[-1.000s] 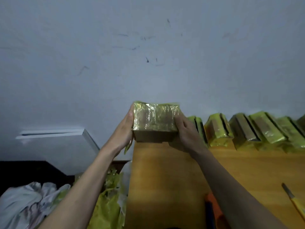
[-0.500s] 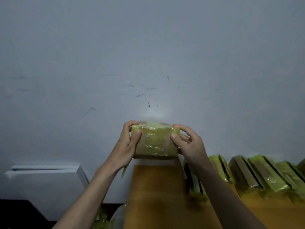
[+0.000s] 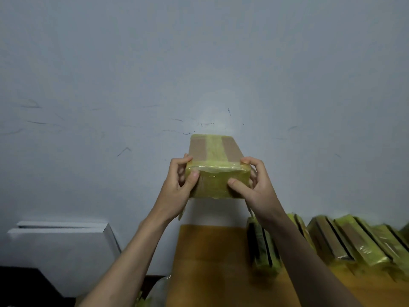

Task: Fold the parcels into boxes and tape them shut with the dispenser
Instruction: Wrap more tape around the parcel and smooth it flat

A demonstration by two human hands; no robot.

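— Cardboard under glossy yellow tape: that's the box (image 3: 215, 171), held up in the air in front of the wall (image 3: 110, 85), well above the wooden table (image 3: 210, 262). How would you expect it to handle?

— Light, I'd judge, since it sits up there on fingertips alone. Stiff too: the edges look crisp and nothing bows. The taped faces look slick, so the bare brown strips on top would give better purchase.

— And the grip right now?

— The left hand (image 3: 177, 187) clasps the box's left end, thumb on the near face, fingers curled onto the side. The right hand (image 3: 254, 187) does the same at the right end, thumb on the near face, fingers hooked over the top corner. Taking it by the two ends like this seems the sound way; a pinch on the flat taped face could slide.

— What can't you make out?

— The box's far end and underside are hidden, so I can't say whether every seam is sealed. No dispenser is in view. Below and right of the box, the row of taped boxes (image 3: 354, 242) along the table's back edge is blurred and cut off at the frame's right edge, so a count is unsafe. Below-left of the box, a pale grey slab (image 3: 62, 244) leans by the wall; I can't tell what it is.
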